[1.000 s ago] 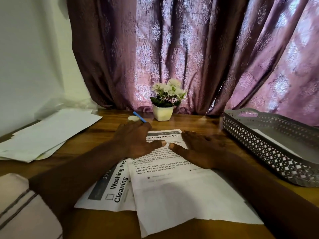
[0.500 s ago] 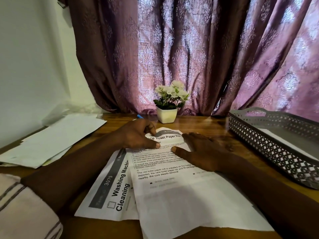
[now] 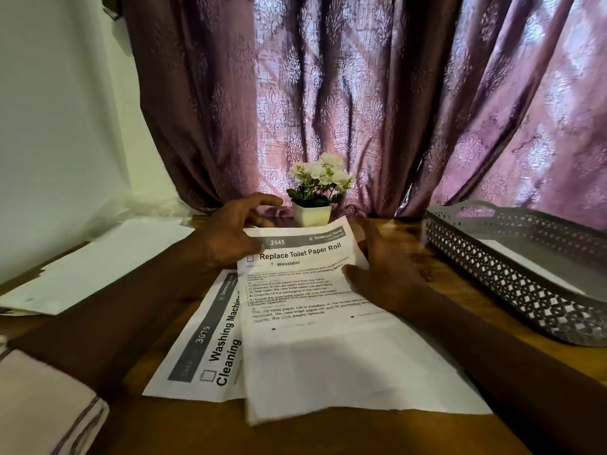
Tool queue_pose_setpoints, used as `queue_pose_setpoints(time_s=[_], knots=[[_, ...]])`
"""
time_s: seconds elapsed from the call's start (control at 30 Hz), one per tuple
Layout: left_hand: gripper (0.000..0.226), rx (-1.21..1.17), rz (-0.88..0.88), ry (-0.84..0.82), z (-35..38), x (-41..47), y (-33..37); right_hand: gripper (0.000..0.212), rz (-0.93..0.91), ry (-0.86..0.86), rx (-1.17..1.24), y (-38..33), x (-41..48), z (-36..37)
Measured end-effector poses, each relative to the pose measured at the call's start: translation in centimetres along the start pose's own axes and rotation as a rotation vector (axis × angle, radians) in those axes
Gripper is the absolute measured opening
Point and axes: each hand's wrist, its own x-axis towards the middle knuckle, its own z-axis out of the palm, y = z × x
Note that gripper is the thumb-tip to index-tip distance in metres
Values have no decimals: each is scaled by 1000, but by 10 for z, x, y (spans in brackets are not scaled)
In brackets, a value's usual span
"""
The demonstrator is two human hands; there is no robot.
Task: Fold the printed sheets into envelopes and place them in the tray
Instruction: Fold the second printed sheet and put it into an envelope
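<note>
Bottom left: a striped cloth [image 3: 46,408] sits in the corner of the frame, beside the left forearm.
Centre, near: here's the top sheet [image 3: 315,349], headed "Replace Toilet Paper Roll". Its near end lies flat on the tabletop [image 3: 197,431] and its far end is raised and curling.
Under it: the lower sheet [image 3: 203,343], "Washing Machine Cleaning", lies flat and shows out to the left, partly overlapped.
Long axis: the top sheet runs from the bottom of the frame up toward the middle, heading at the far end, and that's where both hands are.
Right hand [image 3: 384,277]: it's at the sheet's right edge, just right of centre. The thumb lies on the printed face, the other fingers go behind the edge, and the paper is pinched between them.
Left hand [image 3: 230,238]: it's at the far left corner. The fingers curve loosely round it, with one stretched out above. The contact itself is partly hidden, but it reads as a hold.
What counts: the sheet hangs below and between the fingers, free end toward the person. I'd judge the far end gets brought down over the near end, with neither hand better placed.
Right of frame: the grey latticed tray [image 3: 512,290] stands well apart from the sheet, nearer the right hand. A white paper [image 3: 538,270] lies inside it.
Mid left: loose papers [image 3: 108,257] lie spread out.
Far: a flower pot [image 3: 312,213] stands just beyond the raised edge, with a curtain [image 3: 361,93] behind it.
</note>
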Motion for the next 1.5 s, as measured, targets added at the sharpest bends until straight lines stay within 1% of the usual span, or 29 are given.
queue_pose_setpoints(time_s=[0.1, 0.17, 0.2, 0.23, 0.27, 0.33, 0.4, 0.43, 0.5, 0.53, 0.57, 0.6, 0.63, 0.7, 0.77, 0.87, 0.9, 1.0, 1.1, 1.2, 1.3, 1.4, 1.43, 1.47, 1.5], knots=[[64, -43, 47, 117, 6, -2, 0, 57, 52, 215, 179, 2, 7, -1], [52, -69, 104, 148, 10, -2, 2, 38, 126, 242, 351, 8, 13, -1], [46, -84, 127, 150, 12, -1, 3, 28, 170, 227, 467, 13, 16, -1], [42, -100, 140, 154, 13, -1, 4, 22, 222, 203, 581, 17, 16, -1], [40, -106, 149, 163, 14, -1, 4, 23, 261, 184, 693, 17, 16, -2], [40, -92, 175, 170, 16, -2, 5, 29, 300, 213, 848, 12, 17, -5], [44, -23, 242, 148, 17, -4, 4, 21, 353, 252, 909, 5, 17, -11], [46, 34, 290, 132, 18, -6, 5, 21, 402, 206, 964, 2, 17, -15], [44, 168, 392, 92, 19, -9, 7, 38, 513, 28, 1080, -1, 15, -19], [40, 246, 439, 56, 19, -11, 9, 33, 535, -44, 1097, 0, 14, -18], [35, 326, 470, 13, 19, -12, 12, 20, 529, -81, 1100, 1, 12, -17], [30, 396, 475, -36, 19, -13, 15, 13, 497, -68, 1093, 2, 11, -15], [27, 448, 452, -86, 19, -15, 19, 15, 463, -46, 1094, 3, 11, -12], [28, 503, 386, -146, 22, -19, 25, 21, 398, -5, 1072, 4, 10, -6], [31, 438, 373, -112, 29, -20, 24, 22, 325, 9, 1018, 4, 9, 1], [38, 305, 381, 22, 44, -17, 19, 26, 216, -1, 1041, -4, 7, 5], [37, 268, 371, 34, 49, -16, 18, 26, 175, -7, 1055, -6, 7, 5], [18, 178, 336, 47, 60, -13, 22, 22, 99, -1, 1034, -13, 3, 5], [14, 115, 309, 81, 59, -8, 19, 19, 105, 23, 976, -14, 4, 6], [15, 38, 263, 30, 48, -3, 10, 14, 178, 41, 1028, -11, 8, 5], [9, -19, 226, -23, 35, -1, 1, 8, 181, 79, 971, -5, 10, 4], [20, -29, 219, -74, 28, -4, 2, 7, 155, 130, 929, -3, 8, -3], [21, 8, 245, -38, 28, -5, 5, 4, 170, 140, 953, -4, 8, -6], [19, 94, 305, 42, 27, -6, 8, 3, 202, 130, 993, -5, 8, -9], [17, 213, 394, 142, 26, -7, 11, 15, 249, 103, 1032, -7, 9, -12]])
